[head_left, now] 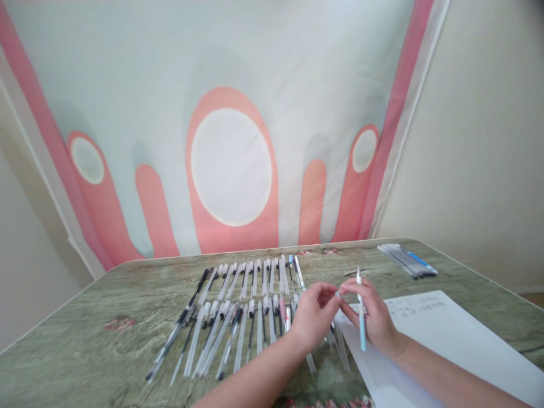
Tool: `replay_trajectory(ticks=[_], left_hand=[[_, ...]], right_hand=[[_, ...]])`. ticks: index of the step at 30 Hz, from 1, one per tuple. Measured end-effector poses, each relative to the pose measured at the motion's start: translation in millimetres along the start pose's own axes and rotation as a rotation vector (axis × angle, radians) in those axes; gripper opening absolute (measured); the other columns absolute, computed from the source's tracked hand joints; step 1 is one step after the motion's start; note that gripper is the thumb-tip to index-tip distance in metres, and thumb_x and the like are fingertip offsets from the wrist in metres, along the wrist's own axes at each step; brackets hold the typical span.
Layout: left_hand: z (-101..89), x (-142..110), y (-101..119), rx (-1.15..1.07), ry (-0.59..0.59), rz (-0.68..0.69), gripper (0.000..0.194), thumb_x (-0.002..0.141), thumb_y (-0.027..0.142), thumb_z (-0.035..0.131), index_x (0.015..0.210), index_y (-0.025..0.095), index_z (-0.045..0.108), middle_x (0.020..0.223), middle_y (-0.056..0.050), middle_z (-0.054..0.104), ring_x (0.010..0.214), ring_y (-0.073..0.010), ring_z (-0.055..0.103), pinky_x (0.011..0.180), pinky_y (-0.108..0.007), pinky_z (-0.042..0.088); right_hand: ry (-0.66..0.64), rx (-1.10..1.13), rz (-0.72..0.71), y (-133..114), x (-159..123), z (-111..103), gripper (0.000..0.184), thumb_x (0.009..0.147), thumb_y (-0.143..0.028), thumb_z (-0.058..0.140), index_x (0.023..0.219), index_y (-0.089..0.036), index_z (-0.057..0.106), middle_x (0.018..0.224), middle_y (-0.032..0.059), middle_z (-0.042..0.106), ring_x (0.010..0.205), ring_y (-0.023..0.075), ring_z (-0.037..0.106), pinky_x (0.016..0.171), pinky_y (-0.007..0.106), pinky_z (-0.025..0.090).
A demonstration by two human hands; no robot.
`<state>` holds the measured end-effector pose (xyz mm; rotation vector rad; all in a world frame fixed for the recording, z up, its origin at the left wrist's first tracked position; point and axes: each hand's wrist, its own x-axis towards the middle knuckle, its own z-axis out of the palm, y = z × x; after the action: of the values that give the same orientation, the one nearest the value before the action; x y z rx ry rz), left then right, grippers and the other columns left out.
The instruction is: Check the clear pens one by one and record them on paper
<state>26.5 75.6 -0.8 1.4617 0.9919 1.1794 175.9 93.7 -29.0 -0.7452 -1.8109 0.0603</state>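
My right hand is closed around a light blue pen, which stands nearly upright with its white tip pointing up. My left hand is closed in a pinch, fingertips meeting the right hand's fingertips at a small pale piece, too small to name. Both hands hover above the table, just right of two rows of clear-barrelled pens that lie side by side on the green patterned table.
A white sheet of paper lies under and right of my right hand. A bundle of pens and refills lies at the far right corner. A pink and white patterned cloth hangs behind the table.
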Motion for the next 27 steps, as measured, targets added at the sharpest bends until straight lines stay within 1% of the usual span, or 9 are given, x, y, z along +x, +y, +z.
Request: replay_trajectory(ticks=[3, 6, 10, 13, 16, 19, 21, 24, 27], left_hand=[[0.6, 1, -4, -0.066, -0.026, -0.060, 0.028, 0.069, 0.035, 0.063, 0.086, 0.013, 0.062, 0.074, -0.005, 0.063, 0.067, -0.0141, 0.056, 0.063, -0.024, 0.044], [3.0, 0, -4, -0.171, -0.006, -0.113, 0.031, 0.064, 0.037, 0.067, 0.083, 0.012, 0.064, 0.077, -0.006, 0.065, 0.070, -0.0155, 0.058, 0.067, -0.026, 0.044], [3.9, -1, 4, -0.219, 0.024, -0.128, 0.032, 0.065, 0.040, 0.066, 0.081, 0.012, 0.065, 0.076, -0.006, 0.065, 0.071, -0.0153, 0.058, 0.068, -0.025, 0.044], [-1.1, 2, 9, -0.275, 0.107, -0.143, 0.032, 0.066, 0.040, 0.066, 0.082, 0.012, 0.063, 0.073, -0.004, 0.064, 0.067, -0.0131, 0.057, 0.066, -0.023, 0.042], [-11.4, 10, 10, -0.392, 0.215, -0.157, 0.035, 0.065, 0.039, 0.067, 0.087, 0.013, 0.058, 0.071, -0.003, 0.062, 0.064, -0.0114, 0.057, 0.064, -0.022, 0.041], [-21.7, 17, 5, -0.485, 0.286, -0.156, 0.037, 0.063, 0.040, 0.069, 0.085, 0.014, 0.054, 0.071, -0.002, 0.062, 0.064, -0.0105, 0.057, 0.064, -0.022, 0.040], [-25.8, 20, 2, -0.490, 0.308, -0.147, 0.037, 0.061, 0.041, 0.069, 0.082, 0.014, 0.054, 0.071, -0.002, 0.061, 0.064, -0.0097, 0.057, 0.064, -0.021, 0.040], [-27.0, 21, -1, -0.464, 0.304, -0.119, 0.036, 0.063, 0.042, 0.068, 0.081, 0.014, 0.054, 0.071, -0.002, 0.061, 0.064, -0.0097, 0.056, 0.064, -0.021, 0.040], [-25.4, 19, 0, -0.432, 0.285, -0.098, 0.035, 0.065, 0.042, 0.066, 0.082, 0.014, 0.053, 0.073, -0.002, 0.061, 0.064, -0.0101, 0.057, 0.064, -0.022, 0.040]], right_hand=[[-0.012, 0.002, -0.051, -1, -4, 0, 0.037, 0.076, -0.013, 0.056, 0.110, -0.024, 0.045, 0.091, 0.0061, 0.057, 0.089, 0.0220, 0.057, 0.078, 0.041, 0.047], [-0.020, -0.007, -0.071, 0, -5, 1, 0.040, 0.076, -0.011, 0.055, 0.112, -0.025, 0.043, 0.091, 0.0063, 0.056, 0.089, 0.0220, 0.057, 0.078, 0.041, 0.048], [-0.032, -0.003, -0.074, -2, -3, 3, 0.042, 0.077, -0.011, 0.054, 0.115, -0.026, 0.042, 0.097, 0.0073, 0.054, 0.089, 0.0215, 0.057, 0.077, 0.040, 0.049], [-0.046, -0.027, -0.107, -4, -3, 1, 0.048, 0.078, -0.015, 0.053, 0.122, -0.025, 0.038, 0.105, 0.0093, 0.053, 0.097, 0.0233, 0.055, 0.082, 0.042, 0.047], [-0.126, -0.062, -0.132, -6, -4, -4, 0.048, 0.083, -0.023, 0.045, 0.129, -0.021, 0.033, 0.113, 0.0118, 0.052, 0.106, 0.0261, 0.050, 0.088, 0.045, 0.043], [-0.219, -0.047, -0.187, -9, -4, -9, 0.047, 0.086, -0.029, 0.038, 0.131, -0.018, 0.035, 0.105, 0.0121, 0.055, 0.097, 0.0255, 0.053, 0.082, 0.043, 0.045], [-0.251, -0.048, -0.226, -11, -2, -10, 0.046, 0.085, -0.027, 0.039, 0.131, -0.018, 0.037, 0.097, 0.0112, 0.057, 0.087, 0.0238, 0.056, 0.075, 0.041, 0.047], [-0.229, -0.046, -0.225, -13, 0, -9, 0.045, 0.082, -0.016, 0.042, 0.127, -0.020, 0.041, 0.090, 0.0092, 0.057, 0.078, 0.0213, 0.055, 0.069, 0.039, 0.047], [-0.199, 0.013, -0.190, -14, 2, -8, 0.041, 0.077, -0.008, 0.046, 0.116, -0.023, 0.043, 0.084, 0.0054, 0.056, 0.074, 0.0191, 0.054, 0.067, 0.037, 0.047]])
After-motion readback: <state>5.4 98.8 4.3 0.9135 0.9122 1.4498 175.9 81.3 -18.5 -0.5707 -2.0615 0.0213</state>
